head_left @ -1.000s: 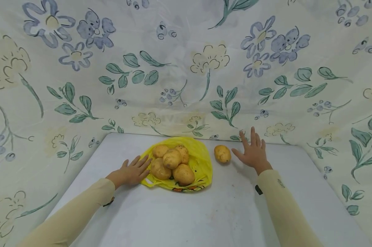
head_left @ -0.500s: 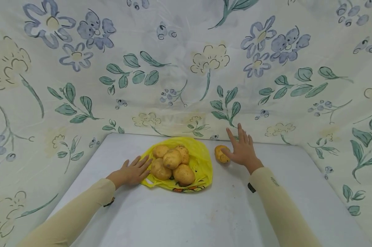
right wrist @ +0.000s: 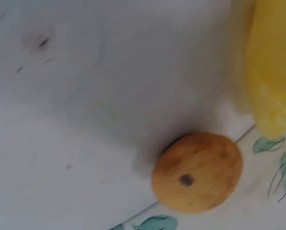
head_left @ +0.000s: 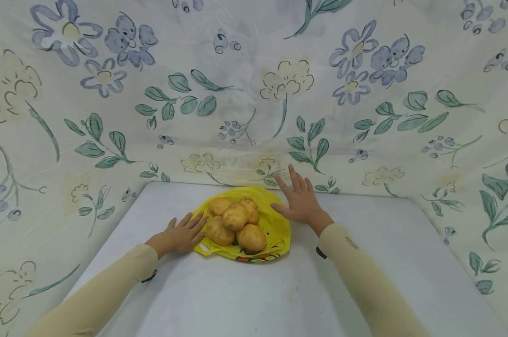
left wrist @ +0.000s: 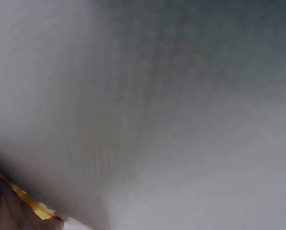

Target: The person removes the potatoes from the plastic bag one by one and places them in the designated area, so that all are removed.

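Note:
Several potatoes [head_left: 236, 216] lie heaped on a spread yellow plastic bag [head_left: 276, 234] in the head view. My left hand [head_left: 180, 236] lies flat at the bag's left edge, its straight fingertips on the plastic beside the potatoes. A strip of the bag shows past that hand [left wrist: 11, 208] in the left wrist view. Fingers spread, my right hand [head_left: 301, 204] hovers at the bag's right edge. One loose potato [right wrist: 196, 173], apart from the bag, shows on the table in the right wrist view; the right hand hides it in the head view.
A white table [head_left: 237, 299] carries everything, with small dirt specks [right wrist: 43, 43] on its right part. Behind the table's back edge hangs a floral sheet [head_left: 254, 117], which also covers both sides.
My right hand has moved left, from beside the loose potato to over it and the bag's right edge, hiding the potato in the head view. The left hand stays put.

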The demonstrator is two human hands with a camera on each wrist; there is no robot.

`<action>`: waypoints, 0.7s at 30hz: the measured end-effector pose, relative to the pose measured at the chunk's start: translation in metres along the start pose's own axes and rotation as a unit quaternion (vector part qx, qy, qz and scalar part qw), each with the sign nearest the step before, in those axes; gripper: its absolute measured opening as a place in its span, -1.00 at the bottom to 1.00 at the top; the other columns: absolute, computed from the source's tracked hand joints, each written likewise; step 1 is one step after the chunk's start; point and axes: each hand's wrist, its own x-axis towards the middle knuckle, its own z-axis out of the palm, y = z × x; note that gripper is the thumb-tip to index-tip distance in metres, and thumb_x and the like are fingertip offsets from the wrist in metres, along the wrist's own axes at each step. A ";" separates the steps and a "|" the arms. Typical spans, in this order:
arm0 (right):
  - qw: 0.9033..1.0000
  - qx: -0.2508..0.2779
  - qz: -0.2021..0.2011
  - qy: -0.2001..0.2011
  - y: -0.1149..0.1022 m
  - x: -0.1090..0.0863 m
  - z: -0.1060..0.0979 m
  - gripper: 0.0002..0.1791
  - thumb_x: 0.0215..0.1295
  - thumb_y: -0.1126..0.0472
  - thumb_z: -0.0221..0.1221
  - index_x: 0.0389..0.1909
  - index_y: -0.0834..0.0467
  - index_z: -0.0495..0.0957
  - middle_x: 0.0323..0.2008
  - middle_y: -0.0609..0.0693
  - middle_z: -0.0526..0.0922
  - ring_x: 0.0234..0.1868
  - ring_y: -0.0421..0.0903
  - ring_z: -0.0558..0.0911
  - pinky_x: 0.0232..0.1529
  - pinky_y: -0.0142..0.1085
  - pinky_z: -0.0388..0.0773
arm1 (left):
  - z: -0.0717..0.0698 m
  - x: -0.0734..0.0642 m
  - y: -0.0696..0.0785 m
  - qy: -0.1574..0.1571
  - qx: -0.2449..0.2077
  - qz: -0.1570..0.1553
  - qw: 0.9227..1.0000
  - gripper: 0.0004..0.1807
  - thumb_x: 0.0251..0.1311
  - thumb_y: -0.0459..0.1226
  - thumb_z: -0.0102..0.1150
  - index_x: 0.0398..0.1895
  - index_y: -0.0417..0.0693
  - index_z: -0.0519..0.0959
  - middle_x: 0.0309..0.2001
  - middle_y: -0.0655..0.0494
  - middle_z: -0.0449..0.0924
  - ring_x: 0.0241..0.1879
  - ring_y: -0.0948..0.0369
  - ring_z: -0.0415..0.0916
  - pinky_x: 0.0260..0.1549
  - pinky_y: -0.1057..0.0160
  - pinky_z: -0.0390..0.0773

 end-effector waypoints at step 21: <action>0.993 0.069 -0.091 -0.037 -0.086 0.016 0.008 -0.14 0.17 -0.48 -0.26 0.43 -0.29 -0.28 0.45 0.01 -0.55 0.46 0.10 -0.11 0.35 0.19 -0.18 | 0.001 0.000 -0.001 -0.003 0.002 -0.005 1.000 -0.31 0.38 0.14 -0.48 0.47 0.07 -0.22 0.49 -0.02 -0.33 0.44 -0.15 -0.34 0.20 -0.41 -0.24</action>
